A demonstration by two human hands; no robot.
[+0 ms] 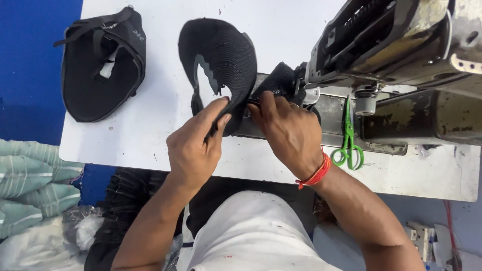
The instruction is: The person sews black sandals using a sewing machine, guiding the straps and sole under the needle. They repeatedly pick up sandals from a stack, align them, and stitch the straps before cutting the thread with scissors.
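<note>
Black knit shoe upper (221, 55): centre of white table (281, 30), fed toward sewing machine (401, 55) at right. Left hand (193, 145) pinches near edge; right hand (288, 130) clamps seam, likely beside needle. Soft, light, floppy; hold at edges. Green scissors (348, 140) right.

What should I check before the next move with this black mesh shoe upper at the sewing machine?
1. Left hand pinches the black mesh shoe upper: ok.
2. Right hand presses the piece by the sewing machine head: ok.
3. Fingers away from the needle: cannot tell, needle hidden.
4. Green scissors lie on the white table, apart from both hands: ok.
5. Second black upper lies at the far left, apart: ok.
6. Edge lined up under the foot: cannot tell.
</note>
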